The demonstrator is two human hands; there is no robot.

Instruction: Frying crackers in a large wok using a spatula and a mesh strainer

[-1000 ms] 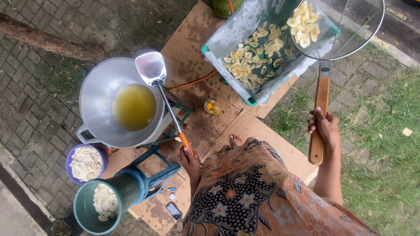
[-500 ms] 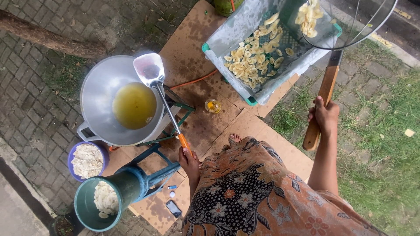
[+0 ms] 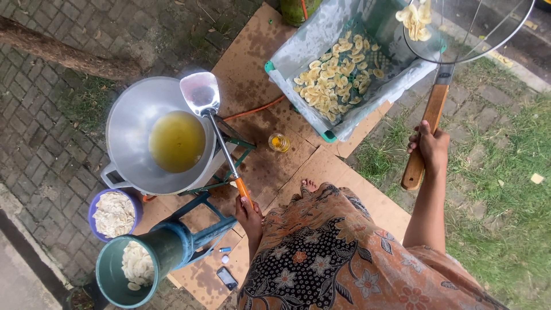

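Since a moment ago, round wire strainer [image 3: 468, 28] tipped further over lined crate [image 3: 350, 69] beside wok [image 3: 160, 138]. Right hand [image 3: 430, 146] clenched on wooden handle; left hand [image 3: 248, 213] gripping flat metal spatula [image 3: 201, 93].

Daylit outdoor ground: grey brick paving [image 3: 40, 132], flattened cardboard sheets [image 3: 258, 51], grass [image 3: 505, 189].

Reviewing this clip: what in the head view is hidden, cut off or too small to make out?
- Wire strainer: its far rim is cut off by the top edge.
- Green container beyond the lined crate: only its base shows, cut by the top edge.
- Small things by the phone: too small to identify.
- Left hand on the spatula handle: its palm is turned away, like the right hand.
- Stand under the pan: mostly covered.
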